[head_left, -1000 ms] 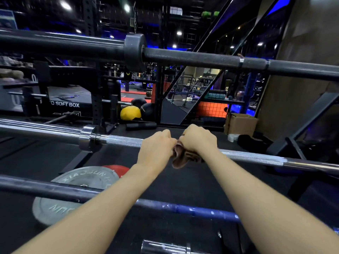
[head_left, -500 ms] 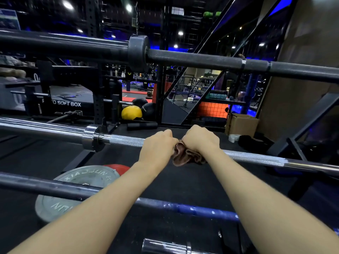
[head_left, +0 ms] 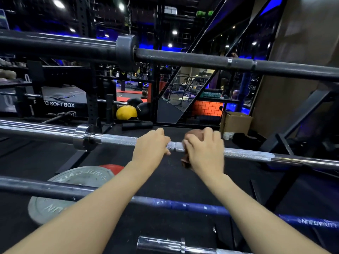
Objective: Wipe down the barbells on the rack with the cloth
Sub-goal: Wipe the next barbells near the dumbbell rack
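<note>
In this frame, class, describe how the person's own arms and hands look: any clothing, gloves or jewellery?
Both forearms are bare, with no sleeves in view. The left hand and right hand wear no gloves. No watch, bracelet or ring shows.

A knurled chrome barbell (head_left: 119,139) lies horizontally across the middle of the view. The left hand (head_left: 150,147) grips its shaft, fingers curled over the top. Just to the right, the right hand (head_left: 203,151) grips a crumpled brown cloth (head_left: 192,135) wrapped round the same shaft; a short bare stretch of bar shows between the hands. A matte black barbell (head_left: 183,59) runs above and farther off. A blue-shafted barbell (head_left: 183,205) runs nearer, below the forearms. A grey weight plate (head_left: 73,182) lies on the black floor at left, beside a red plate (head_left: 111,167). A yellow ball (head_left: 126,112) sits farther back.
</note>
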`<state>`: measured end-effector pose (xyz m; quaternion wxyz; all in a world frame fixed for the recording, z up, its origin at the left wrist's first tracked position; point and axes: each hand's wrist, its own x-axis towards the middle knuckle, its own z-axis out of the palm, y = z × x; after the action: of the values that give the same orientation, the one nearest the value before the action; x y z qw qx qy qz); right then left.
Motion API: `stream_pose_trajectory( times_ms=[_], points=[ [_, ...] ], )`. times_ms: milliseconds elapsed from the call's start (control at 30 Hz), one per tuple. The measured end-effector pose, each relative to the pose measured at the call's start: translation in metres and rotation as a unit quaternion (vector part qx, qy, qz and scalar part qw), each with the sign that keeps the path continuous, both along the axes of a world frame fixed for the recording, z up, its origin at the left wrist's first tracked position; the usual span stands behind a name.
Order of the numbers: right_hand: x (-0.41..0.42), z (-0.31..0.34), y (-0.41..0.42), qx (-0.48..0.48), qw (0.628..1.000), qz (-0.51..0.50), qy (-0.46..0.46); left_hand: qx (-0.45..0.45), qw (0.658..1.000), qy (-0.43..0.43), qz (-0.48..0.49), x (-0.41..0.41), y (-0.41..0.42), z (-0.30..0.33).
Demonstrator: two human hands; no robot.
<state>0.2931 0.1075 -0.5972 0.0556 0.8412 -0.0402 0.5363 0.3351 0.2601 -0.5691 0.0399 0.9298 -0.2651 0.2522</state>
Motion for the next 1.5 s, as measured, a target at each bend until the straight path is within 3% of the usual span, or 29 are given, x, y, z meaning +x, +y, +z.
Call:
stream_pose_trajectory(
  times_ms=[100,233,367,500,600,700,867,967,1100,1233,1400,1500],
  points=[
    [0.021,0.009,0.024,-0.022,1.0,0.01,0.02,0.006,1.0,-0.03,0.001,-0.001,0.002,0.0],
    [0.011,0.003,-0.001,-0.034,0.998,0.05,0.035,0.001,1.0,0.004,-0.007,0.003,0.006,0.002],
    [-0.018,-0.008,-0.046,0.02,1.0,0.005,-0.007,-0.01,1.0,0.013,-0.004,0.003,0.004,0.0],
    [-0.005,-0.004,-0.014,0.089,0.994,-0.053,-0.046,-0.004,1.0,-0.002,0.007,0.001,-0.003,-0.001],
    [0.012,-0.004,0.023,0.014,0.999,-0.036,-0.02,0.01,1.0,-0.015,0.006,0.0,-0.003,0.0],
    [0.006,-0.004,0.003,-0.042,0.999,0.001,0.004,0.005,1.0,-0.004,0.006,0.001,0.002,0.003],
    [-0.024,-0.007,-0.063,0.034,0.998,-0.056,-0.019,-0.01,1.0,-0.001,0.012,0.002,0.0,0.0],
    [-0.019,-0.005,-0.039,0.124,0.986,-0.095,-0.058,0.01,1.0,-0.015,0.02,0.002,-0.005,0.0],
    [0.002,-0.008,0.023,0.061,0.997,-0.036,-0.016,0.021,0.999,-0.021,0.017,0.001,-0.005,0.0],
    [-0.005,-0.005,-0.013,-0.012,1.0,-0.001,0.01,0.002,1.0,-0.001,0.003,0.003,0.001,0.001],
    [-0.036,-0.007,-0.086,0.053,0.995,-0.084,-0.027,-0.006,1.0,-0.009,0.014,0.005,-0.004,-0.003],
    [-0.03,-0.005,-0.06,0.117,0.985,-0.114,-0.052,0.013,0.999,-0.024,0.021,0.003,-0.007,-0.004]
  ],
)
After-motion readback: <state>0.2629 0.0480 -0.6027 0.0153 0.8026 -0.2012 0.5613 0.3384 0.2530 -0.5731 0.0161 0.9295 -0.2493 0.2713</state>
